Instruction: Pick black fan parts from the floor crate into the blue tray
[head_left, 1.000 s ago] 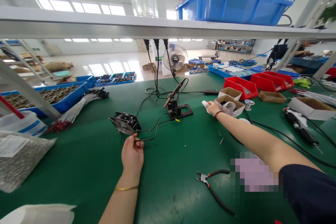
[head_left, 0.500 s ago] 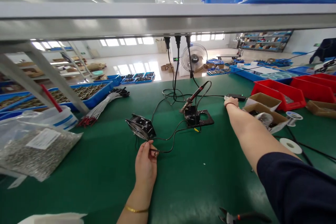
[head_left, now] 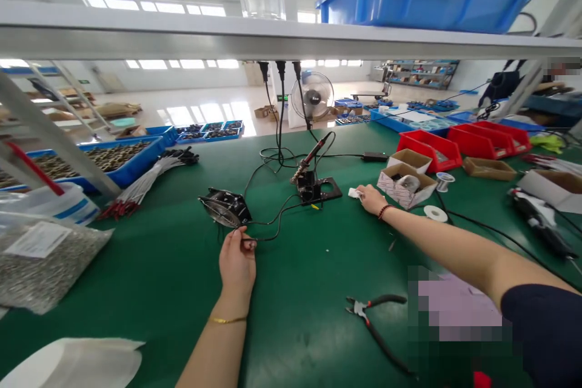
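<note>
Gold-banded left hand [head_left: 237,260] upright, pinching a thin black wire [head_left: 274,231]

Daylight pours through high windows [head_left: 191,64] onto the polished floor [head_left: 204,112] beyond metal storage shelves [head_left: 421,74].

An electronics assembly workshop on a factory scale: a long green-matted workbench [head_left: 295,327], a soldering iron [head_left: 310,157] in its stand, red plastic bins [head_left: 430,151], and blue trays [head_left: 122,163] heaped with small parts. Beyond, steel storage shelving [head_left: 422,73] across a wide, bright floor [head_left: 204,112].
</note>
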`<state>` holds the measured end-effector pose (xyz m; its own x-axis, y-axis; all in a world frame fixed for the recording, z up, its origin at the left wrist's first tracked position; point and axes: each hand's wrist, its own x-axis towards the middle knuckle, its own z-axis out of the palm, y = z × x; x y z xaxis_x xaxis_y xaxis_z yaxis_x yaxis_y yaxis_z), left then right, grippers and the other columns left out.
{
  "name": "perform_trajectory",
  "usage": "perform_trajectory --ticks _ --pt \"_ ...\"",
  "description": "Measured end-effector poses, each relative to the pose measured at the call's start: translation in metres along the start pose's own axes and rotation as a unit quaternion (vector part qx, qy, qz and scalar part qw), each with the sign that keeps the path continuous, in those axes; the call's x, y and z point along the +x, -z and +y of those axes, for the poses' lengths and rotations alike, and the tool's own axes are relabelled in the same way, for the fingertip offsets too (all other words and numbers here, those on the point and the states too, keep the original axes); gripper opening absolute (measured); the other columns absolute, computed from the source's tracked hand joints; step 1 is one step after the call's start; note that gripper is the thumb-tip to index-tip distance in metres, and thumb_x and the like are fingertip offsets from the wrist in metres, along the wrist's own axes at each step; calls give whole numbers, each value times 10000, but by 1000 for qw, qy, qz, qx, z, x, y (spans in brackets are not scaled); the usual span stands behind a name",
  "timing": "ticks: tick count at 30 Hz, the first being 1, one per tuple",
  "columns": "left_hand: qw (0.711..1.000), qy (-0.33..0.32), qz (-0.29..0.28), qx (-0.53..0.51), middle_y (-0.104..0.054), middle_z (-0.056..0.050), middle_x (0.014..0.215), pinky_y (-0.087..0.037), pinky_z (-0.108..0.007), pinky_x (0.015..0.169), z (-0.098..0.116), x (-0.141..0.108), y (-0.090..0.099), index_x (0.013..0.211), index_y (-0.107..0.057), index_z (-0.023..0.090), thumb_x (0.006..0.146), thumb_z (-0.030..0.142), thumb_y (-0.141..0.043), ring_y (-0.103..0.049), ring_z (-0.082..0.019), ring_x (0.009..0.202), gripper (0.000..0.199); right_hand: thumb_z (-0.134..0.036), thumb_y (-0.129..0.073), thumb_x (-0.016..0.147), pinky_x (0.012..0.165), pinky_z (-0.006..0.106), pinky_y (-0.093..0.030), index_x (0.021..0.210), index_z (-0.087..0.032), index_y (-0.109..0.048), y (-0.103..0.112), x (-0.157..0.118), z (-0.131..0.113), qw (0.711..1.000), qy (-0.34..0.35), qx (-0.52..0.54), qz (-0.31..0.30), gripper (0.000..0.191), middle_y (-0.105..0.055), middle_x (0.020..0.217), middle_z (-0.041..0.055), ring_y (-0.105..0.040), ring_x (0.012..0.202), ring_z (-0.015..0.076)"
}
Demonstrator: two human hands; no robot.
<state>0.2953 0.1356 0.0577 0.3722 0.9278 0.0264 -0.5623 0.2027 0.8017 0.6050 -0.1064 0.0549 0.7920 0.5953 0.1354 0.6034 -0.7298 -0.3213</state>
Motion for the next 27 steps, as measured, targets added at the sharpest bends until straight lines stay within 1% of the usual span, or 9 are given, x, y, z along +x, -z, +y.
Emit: perform_trajectory --ticks 3,5,8,12,14,17,22,24,27 --pt "1000 -4 -6 1 -520 54 547 -377 -210 516 0 2 -2 793 -645 159 633 338 -781 -433 -80 509 275 -155 -459 979 795 284 -472 1204 -230 -681 -6 -45 -14 1000 20 11 -17 325 -609 1115 104 -625 930 230" --pt "1000 -2 -12 2 -519 57 551 -374 -205 513 0 3 -4 790 -641 161 637 326 -767 -438 -76 506 259 -166 -517 971 805 248 -476 1172 -246 -696 -4 -59 -24 998 47 24 -32 281 -629 1101 66 -629 917 196" --pt "1000 -2 -21 2 -514 62 557 -375 -204 516 1 3 -6 783 -639 162 645 316 -754 -436 -69 501 237 -150 -473 994 880 240 -474 1230 -216 -677 15 -58 -22 999 38 26 -11 319 -638 1116 78 -622 975 192" --pt "1000 -8 -27 1 -512 66 566 -377 -211 525 0 5 -7 796 -643 162 654 313 -745 -440 -68 504 231 -114 -447 956 911 334 -489 1310 -155 -621 48 -43 7 997 -67 -14 19 396 -613 1185 159 -610 1050 268" --pt "1000 -10 -22 -3 -502 68 560 -366 -212 522 -2 6 -8 790 -633 161 651 317 -746 -437 -68 499 238 -115 -490 918 875 365 -506 1308 -158 -615 51 -41 13 994 -106 -32 8 411 -609 1174 172 -619 1040 296" --pt "1000 -12 -18 -12 -493 65 553 -351 -217 516 -4 8 -9 791 -627 155 654 321 -743 -432 -71 492 244 -141 -489 921 817 356 -514 1325 -197 -603 32 -50 -9 994 -100 -40 -14 423 -598 1158 160 -646 991 291" --pt "999 -13 -11 -36 -483 69 575 -351 -224 543 -6 7 -8 806 -612 163 699 315 -724 -441 -74 503 217 -183 -481 980 816 273 -491 1284 -300 -647 -11 -80 -78 997 39 -8 -58 365 -618 1172 78 -648 984 222" --pt "999 -11 -7 -44 -481 70 578 -345 -226 547 -6 7 -8 807 -606 167 712 317 -720 -438 -72 497 211 -159 -496 983 848 228 -475 1245 -301 -676 -10 -81 -89 995 67 6 -69 349 -643 1156 48 -640 1000 189" --pt "999 -8 -5 -53 -476 71 577 -335 -229 544 -7 8 -7 805 -604 170 715 335 -730 -427 -70 489 226 -121 -429 1006 904 231 -460 1284 -225 -663 9 -65 -78 999 29 4 -39 378 -645 1184 94 -622 1058 205"
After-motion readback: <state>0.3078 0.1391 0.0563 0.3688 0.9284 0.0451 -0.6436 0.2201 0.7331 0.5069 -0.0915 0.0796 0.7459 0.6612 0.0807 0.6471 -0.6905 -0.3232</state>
